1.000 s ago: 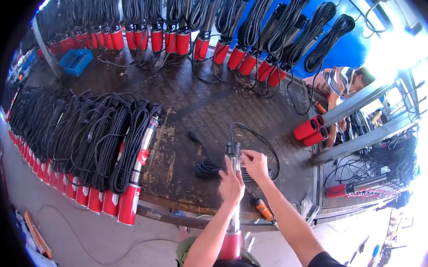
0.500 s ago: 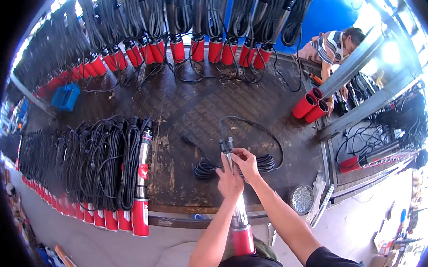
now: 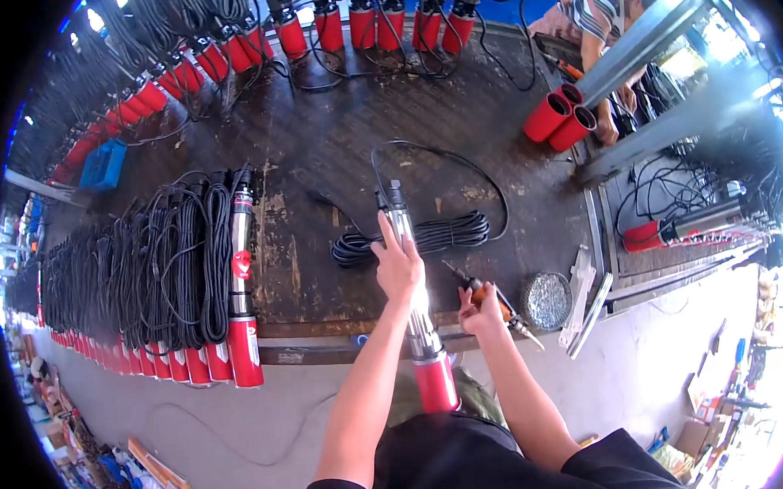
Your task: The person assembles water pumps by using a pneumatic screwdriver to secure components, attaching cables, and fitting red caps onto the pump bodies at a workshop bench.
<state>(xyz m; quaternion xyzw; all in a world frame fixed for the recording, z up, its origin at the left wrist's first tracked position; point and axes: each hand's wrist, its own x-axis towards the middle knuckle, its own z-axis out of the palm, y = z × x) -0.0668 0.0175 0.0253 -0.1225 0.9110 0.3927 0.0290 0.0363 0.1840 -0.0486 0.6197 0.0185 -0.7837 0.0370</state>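
Observation:
A slim silver pump (image 3: 424, 333) with a red end lies over the table's near edge, its red end against my body and its top pointing away from me. My left hand (image 3: 400, 269) is closed around its upper metal body, the index finger stretched along it. From the black fitting at the pump's top a cable runs out in a loop to a black cable coil (image 3: 448, 232), which lies behind the pump. My right hand (image 3: 484, 314) grips an orange-and-black power screwdriver (image 3: 473, 284) to the right, its bit pointing up and left, apart from the pump.
Right of the screwdriver stands a round dish of small metal parts (image 3: 547, 301), beside metal strips (image 3: 580, 288). Finished-looking pumps with coiled cables (image 3: 240, 252) line the left. More stand along the back. Red cups (image 3: 548, 118) sit near a metal post; a co-worker (image 3: 594, 21) leans in beyond.
My right hand has left the pump's top, moved right and down, and taken hold of the screwdriver. My left hand stays on the pump. The view has tilted down.

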